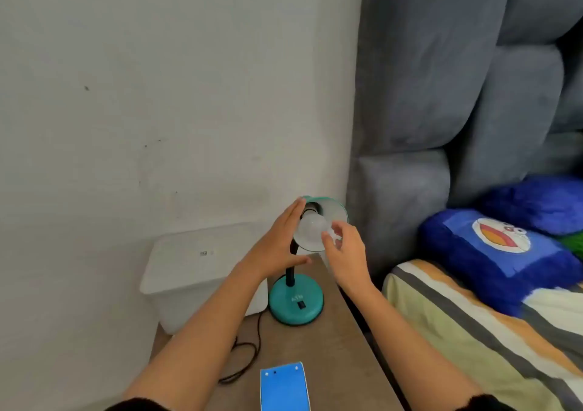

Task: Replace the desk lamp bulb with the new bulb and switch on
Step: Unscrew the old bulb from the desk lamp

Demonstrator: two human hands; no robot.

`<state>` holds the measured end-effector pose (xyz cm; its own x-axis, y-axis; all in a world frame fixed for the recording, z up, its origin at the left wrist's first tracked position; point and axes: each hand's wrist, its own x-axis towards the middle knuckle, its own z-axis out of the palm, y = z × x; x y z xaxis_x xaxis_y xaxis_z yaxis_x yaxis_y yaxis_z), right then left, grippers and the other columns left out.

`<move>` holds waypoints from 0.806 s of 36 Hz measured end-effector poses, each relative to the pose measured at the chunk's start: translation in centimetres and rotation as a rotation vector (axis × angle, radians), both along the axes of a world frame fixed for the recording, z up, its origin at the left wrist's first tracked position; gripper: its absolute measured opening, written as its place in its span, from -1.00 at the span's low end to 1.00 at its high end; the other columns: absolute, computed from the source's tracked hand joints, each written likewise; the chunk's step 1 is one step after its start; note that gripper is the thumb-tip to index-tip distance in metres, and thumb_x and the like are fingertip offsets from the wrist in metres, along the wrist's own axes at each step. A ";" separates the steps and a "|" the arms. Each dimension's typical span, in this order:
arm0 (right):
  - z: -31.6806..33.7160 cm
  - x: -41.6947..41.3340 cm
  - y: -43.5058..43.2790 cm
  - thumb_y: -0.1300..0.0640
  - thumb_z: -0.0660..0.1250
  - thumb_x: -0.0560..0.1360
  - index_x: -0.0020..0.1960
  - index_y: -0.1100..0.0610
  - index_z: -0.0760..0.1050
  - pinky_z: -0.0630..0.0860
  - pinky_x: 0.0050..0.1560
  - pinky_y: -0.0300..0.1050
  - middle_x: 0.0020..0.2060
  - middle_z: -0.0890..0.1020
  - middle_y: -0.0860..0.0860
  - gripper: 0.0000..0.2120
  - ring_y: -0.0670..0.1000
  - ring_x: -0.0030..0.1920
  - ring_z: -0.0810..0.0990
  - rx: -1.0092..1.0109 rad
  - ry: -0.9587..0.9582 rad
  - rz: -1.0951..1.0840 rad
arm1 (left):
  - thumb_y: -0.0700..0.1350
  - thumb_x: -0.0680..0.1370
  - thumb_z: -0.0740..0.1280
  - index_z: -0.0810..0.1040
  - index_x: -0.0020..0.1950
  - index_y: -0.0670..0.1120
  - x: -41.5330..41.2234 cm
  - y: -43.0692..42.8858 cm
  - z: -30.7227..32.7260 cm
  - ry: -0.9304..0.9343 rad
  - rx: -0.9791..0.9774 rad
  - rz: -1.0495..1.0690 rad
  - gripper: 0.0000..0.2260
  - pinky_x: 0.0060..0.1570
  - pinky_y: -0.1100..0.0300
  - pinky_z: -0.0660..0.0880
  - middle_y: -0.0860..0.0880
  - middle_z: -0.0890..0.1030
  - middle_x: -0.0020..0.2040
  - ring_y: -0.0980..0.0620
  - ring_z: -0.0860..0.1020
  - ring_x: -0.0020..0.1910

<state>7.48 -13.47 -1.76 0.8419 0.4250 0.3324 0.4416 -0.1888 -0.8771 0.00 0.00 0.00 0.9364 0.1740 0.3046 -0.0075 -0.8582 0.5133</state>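
Desk lamp (pixel 296 303): teal round base standing upright on the desk, centre of frame, black rocker switch on the base top. Black gooseneck rises from the base and curves up. Teal shade (pixel 331 212) tilted, open side facing the camera. Bulb (pixel 310 229): frosted white globe, unlit, seated in the black socket inside the shade. Blue box (pixel 284 388), bottom centre, lying on the desk.

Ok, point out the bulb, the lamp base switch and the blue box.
bulb (pixel 310 228): head view, on its frosted globe.
lamp base switch (pixel 302 305): head view, on the black rocker.
blue box (pixel 285 387): head view, on its top face.
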 end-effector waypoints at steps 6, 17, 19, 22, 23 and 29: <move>0.3 1.1 2.3 0.02 0.25 0.54 0.23 0.17 0.42 0.48 0.03 -0.15 0.11 0.55 0.09 -0.67 0.05 0.09 0.54 -0.015 0.089 0.007 | -0.10 0.39 0.50 -0.14 0.53 0.02 1.3 0.5 0.2 -0.023 -0.050 -0.005 -0.04 0.38 0.33 0.04 0.10 -0.03 0.55 0.20 0.01 0.49; 1.4 1.7 3.7 0.00 0.33 0.48 0.29 0.18 0.33 0.44 -0.08 -0.14 0.05 0.52 0.08 -0.54 0.03 0.01 0.50 -0.183 0.064 0.088 | -0.12 0.42 0.47 -0.08 0.52 0.02 1.9 1.6 -0.5 -0.060 -0.028 -0.042 -0.11 0.41 0.29 0.08 0.04 0.04 0.54 0.12 0.06 0.49; 1.4 2.0 3.8 0.02 0.33 0.48 0.35 0.19 0.29 0.45 -0.02 -0.11 0.12 0.51 0.13 -0.48 0.10 0.10 0.51 -0.265 -0.038 0.083 | -0.12 0.41 0.48 -0.07 0.52 0.02 2.0 1.9 -0.8 -0.074 -0.022 -0.048 -0.11 0.41 0.28 0.08 0.04 0.05 0.54 0.11 0.08 0.49; 1.1 2.1 4.0 0.03 0.33 0.47 0.39 0.18 0.27 0.47 0.08 -0.01 0.15 0.48 0.21 -0.45 0.19 0.16 0.48 -0.360 -0.161 0.078 | -0.12 0.41 0.48 -0.04 0.52 0.01 2.1 2.0 -1.0 -0.092 -0.016 -0.055 -0.13 0.44 0.21 0.11 0.01 0.08 0.54 0.07 0.11 0.49; 1.0 2.1 3.9 0.04 0.33 0.47 0.39 0.17 0.27 0.45 0.08 -0.02 0.14 0.47 0.21 -0.45 0.19 0.16 0.47 -0.393 -0.207 0.076 | -0.11 0.41 0.48 -0.04 0.52 0.00 2.2 2.0 -1.0 -0.092 -0.014 -0.056 -0.13 0.44 0.20 0.11 0.01 0.09 0.53 0.06 0.11 0.49; 1.6 2.1 3.0 0.02 0.29 0.48 0.40 0.14 0.27 0.43 0.13 0.04 0.22 0.39 0.18 -0.46 0.17 0.24 0.32 -0.610 -0.529 0.034 | -0.12 0.41 0.48 -0.03 0.53 -0.01 2.3 2.0 -0.9 -0.094 0.024 -0.059 -0.13 0.43 0.17 0.16 0.00 0.09 0.53 0.06 0.13 0.48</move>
